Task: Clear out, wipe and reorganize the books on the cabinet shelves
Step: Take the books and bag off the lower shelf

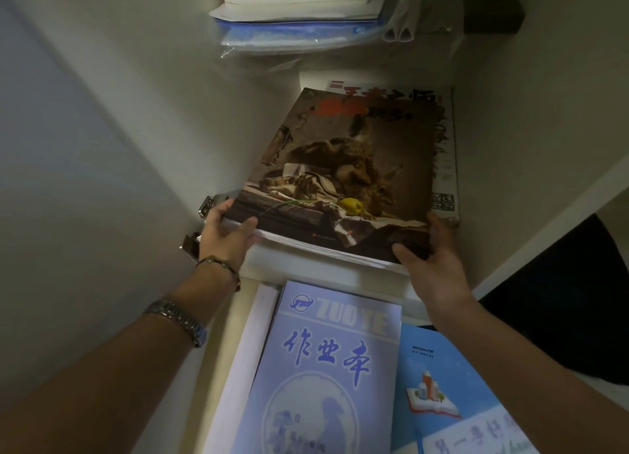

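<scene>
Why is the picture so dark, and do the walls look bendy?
In the head view the cabinet is dim, so the large brown still-life art book looks murky; the pale purple exercise book below looks soft and blurry; the wide-angle lens bends the shelf edges.

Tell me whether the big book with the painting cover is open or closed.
Closed: the painting book shows its full front cover, left hand and right hand gripping its near corners.
</scene>
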Demonstrator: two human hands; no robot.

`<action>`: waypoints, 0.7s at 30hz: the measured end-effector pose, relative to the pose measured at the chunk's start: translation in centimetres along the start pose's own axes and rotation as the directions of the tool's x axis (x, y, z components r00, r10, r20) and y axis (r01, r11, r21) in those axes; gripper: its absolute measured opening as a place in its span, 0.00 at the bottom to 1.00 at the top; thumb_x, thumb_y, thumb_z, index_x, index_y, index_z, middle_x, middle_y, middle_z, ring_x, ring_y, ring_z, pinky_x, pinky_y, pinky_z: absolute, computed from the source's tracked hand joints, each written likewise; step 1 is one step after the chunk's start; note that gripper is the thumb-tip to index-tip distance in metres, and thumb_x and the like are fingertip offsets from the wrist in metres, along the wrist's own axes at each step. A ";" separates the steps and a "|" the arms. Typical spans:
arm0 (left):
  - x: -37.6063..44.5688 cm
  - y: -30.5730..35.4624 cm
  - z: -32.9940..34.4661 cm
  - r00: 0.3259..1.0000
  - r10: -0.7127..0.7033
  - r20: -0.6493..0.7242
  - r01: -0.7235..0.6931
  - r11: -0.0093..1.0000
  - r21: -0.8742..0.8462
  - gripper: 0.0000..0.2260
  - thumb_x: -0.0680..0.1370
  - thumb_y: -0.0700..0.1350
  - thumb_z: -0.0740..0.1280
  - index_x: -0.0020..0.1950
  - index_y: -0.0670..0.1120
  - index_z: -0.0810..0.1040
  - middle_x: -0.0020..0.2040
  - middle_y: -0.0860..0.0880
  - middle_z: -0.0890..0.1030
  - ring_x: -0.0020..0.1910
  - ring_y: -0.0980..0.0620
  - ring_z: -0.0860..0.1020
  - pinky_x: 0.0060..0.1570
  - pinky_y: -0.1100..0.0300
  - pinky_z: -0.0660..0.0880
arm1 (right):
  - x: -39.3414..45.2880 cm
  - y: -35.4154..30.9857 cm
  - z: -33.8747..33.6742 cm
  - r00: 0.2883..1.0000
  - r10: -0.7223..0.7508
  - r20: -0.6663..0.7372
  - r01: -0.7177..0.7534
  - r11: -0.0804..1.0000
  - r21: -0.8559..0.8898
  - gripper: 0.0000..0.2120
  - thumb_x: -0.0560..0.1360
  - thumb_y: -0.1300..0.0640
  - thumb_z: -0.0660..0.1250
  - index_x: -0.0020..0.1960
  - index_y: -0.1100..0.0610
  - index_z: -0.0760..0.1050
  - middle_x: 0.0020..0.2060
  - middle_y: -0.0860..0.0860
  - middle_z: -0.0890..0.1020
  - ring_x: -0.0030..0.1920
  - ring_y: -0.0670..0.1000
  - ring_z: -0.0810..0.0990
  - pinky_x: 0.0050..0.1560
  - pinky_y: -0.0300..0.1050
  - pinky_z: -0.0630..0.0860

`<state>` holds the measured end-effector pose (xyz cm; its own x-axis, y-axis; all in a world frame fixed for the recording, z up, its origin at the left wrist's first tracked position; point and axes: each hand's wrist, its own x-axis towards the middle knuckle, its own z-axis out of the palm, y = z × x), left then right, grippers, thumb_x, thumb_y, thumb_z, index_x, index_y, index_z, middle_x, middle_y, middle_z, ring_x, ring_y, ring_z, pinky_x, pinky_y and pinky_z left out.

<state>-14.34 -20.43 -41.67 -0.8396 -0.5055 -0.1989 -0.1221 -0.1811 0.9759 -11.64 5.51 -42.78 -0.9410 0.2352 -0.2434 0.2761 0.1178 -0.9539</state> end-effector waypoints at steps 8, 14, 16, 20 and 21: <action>-4.3 0.0 -1.5 0.995 -0.071 -0.067 0.066 0.995 -0.072 0.18 0.74 0.29 0.65 0.57 0.47 0.71 0.57 0.43 0.73 0.40 0.53 0.76 0.33 0.67 0.78 | -4.0 0.3 -1.3 1.000 0.028 0.010 -0.029 0.994 0.103 0.34 0.73 0.67 0.70 0.73 0.50 0.61 0.63 0.49 0.72 0.62 0.49 0.73 0.67 0.47 0.70; -8.1 -0.3 -3.5 0.994 -0.093 -0.060 0.087 0.991 -0.102 0.17 0.74 0.27 0.64 0.50 0.49 0.72 0.42 0.47 0.76 0.40 0.52 0.76 0.33 0.67 0.78 | -7.3 0.7 -2.6 0.996 0.066 0.068 -0.074 0.988 0.136 0.32 0.73 0.69 0.68 0.71 0.51 0.61 0.58 0.54 0.75 0.56 0.51 0.77 0.62 0.51 0.74; -9.3 -0.5 -4.1 0.995 -0.088 -0.051 0.083 0.993 -0.088 0.18 0.74 0.26 0.63 0.48 0.50 0.71 0.42 0.46 0.76 0.39 0.52 0.76 0.33 0.67 0.78 | -8.1 0.8 -3.3 0.991 0.096 0.095 -0.110 0.984 0.143 0.30 0.73 0.69 0.68 0.67 0.48 0.62 0.53 0.52 0.77 0.49 0.49 0.79 0.54 0.49 0.78; -11.0 -1.2 -5.4 0.996 -0.080 -0.040 0.079 0.997 -0.028 0.18 0.73 0.26 0.64 0.46 0.50 0.72 0.40 0.48 0.78 0.32 0.58 0.79 0.33 0.66 0.78 | -9.5 1.6 -4.6 0.980 0.150 0.129 -0.165 0.980 0.110 0.29 0.72 0.69 0.69 0.62 0.44 0.63 0.50 0.53 0.78 0.50 0.52 0.80 0.50 0.47 0.79; -11.1 -1.5 -5.7 0.996 -0.082 -0.032 0.082 0.997 -0.004 0.17 0.73 0.27 0.65 0.46 0.50 0.72 0.39 0.49 0.78 0.32 0.58 0.79 0.33 0.66 0.78 | -9.7 1.7 -4.8 0.978 0.157 0.135 -0.171 0.981 0.093 0.29 0.72 0.68 0.70 0.62 0.43 0.63 0.50 0.54 0.78 0.49 0.53 0.80 0.50 0.51 0.79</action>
<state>-1.78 -19.35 -41.46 -0.8091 -0.5159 -0.2815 -0.1888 -0.2254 0.9558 -1.05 8.10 -41.17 -0.9035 0.1180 -0.4120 0.4133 -0.0140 -0.9105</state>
